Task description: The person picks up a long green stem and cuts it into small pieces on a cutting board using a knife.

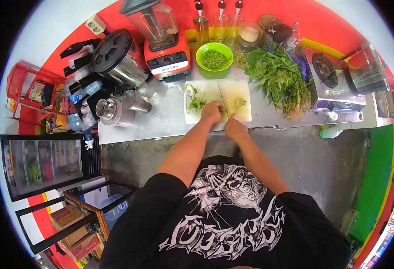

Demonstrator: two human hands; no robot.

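A white cutting board (192, 117) lies on the metal counter in front of me. My right hand (236, 129) is closed round a knife (224, 104), whose thin blade crosses the board. Just left of the blade, my left hand (211, 112) is closed with its fingers curled down on green stems; the fingertips are partly hidden. Leafy greens (196, 104) stick out on the left side of that hand. Small cut bits of green (239, 103) lie on the board to the right of the knife.
Behind the board stands a lime-green bowl (227, 66) of chopped greens. A large bunch of leafy greens (273, 71) lies to the right, beside a gas stove (336, 92). At left are a red blender (167, 58), metal shakers (111, 114) and a large dispenser (120, 58).
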